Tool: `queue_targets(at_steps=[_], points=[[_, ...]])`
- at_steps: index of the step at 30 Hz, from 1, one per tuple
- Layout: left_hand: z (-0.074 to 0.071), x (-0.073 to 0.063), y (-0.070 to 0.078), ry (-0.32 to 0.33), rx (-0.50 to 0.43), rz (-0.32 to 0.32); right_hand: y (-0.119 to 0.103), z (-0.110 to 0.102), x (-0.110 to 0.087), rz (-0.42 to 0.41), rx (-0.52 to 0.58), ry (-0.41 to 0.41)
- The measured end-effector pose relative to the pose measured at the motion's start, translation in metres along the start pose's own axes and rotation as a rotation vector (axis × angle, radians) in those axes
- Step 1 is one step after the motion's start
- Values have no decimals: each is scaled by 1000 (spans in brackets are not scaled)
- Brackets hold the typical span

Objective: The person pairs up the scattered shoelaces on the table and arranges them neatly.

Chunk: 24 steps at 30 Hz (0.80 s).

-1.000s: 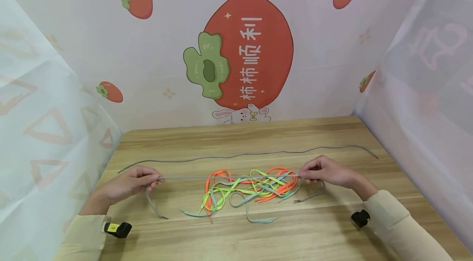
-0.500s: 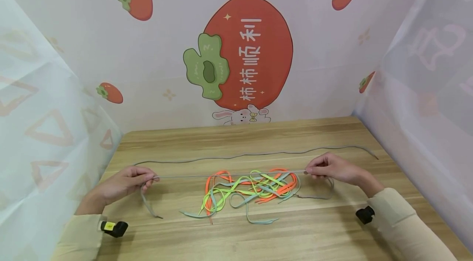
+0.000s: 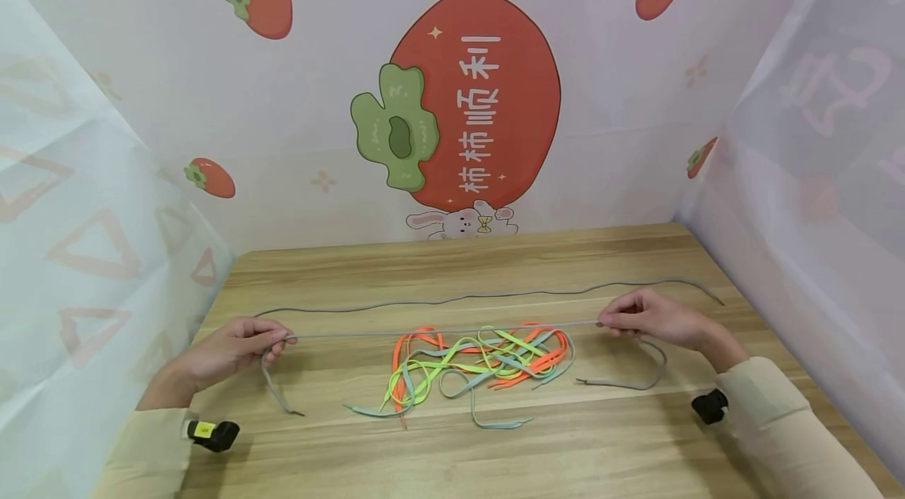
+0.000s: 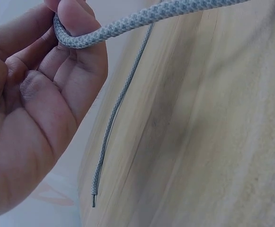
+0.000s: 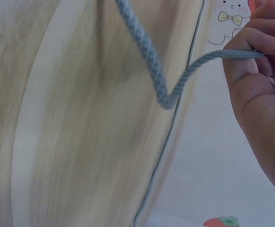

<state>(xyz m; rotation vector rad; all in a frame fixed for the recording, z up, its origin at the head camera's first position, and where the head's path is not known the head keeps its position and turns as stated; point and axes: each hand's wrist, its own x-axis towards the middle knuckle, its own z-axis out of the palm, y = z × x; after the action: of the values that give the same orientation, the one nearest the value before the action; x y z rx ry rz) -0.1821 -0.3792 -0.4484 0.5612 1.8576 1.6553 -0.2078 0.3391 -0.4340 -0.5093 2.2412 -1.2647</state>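
Plainly, the left hand [image 3: 229, 346], left of the tangled lace pile [image 3: 488, 361], and the right hand [image 3: 654, 317], right of it, each pinched one gray cord [image 3: 339, 336] between thumb and curled fingers, holding it nearly straight over the pile's far side, its tails [image 3: 622, 386] drooping beyond both grips. Wooden tabletop [image 3: 452, 460] stretched from the pile toward the person, and behind the pile a second cord [image 3: 467, 295] lay before the printed back sheet [image 3: 304, 106]. Left of the pile, near the tabletop's edge, the left wrist view showed that cord's metal tip [image 4: 93, 201], hidden from the head view.
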Motion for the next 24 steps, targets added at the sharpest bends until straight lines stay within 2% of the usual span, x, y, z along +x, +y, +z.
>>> queue_targets(at_steps=[7,13,18,24], points=[[-5,-4,-1,9,-36,-4,5,-8,-5,32,-22,45],[-11,-8,-4,13,-82,0,8,-14,-10,17,-9,65],[-16,-11,-5,5,-117,5,12,-21,-15,11,-39,95],[-20,-13,-5,-7,-167,17,19,-32,-21,57,-10,127]])
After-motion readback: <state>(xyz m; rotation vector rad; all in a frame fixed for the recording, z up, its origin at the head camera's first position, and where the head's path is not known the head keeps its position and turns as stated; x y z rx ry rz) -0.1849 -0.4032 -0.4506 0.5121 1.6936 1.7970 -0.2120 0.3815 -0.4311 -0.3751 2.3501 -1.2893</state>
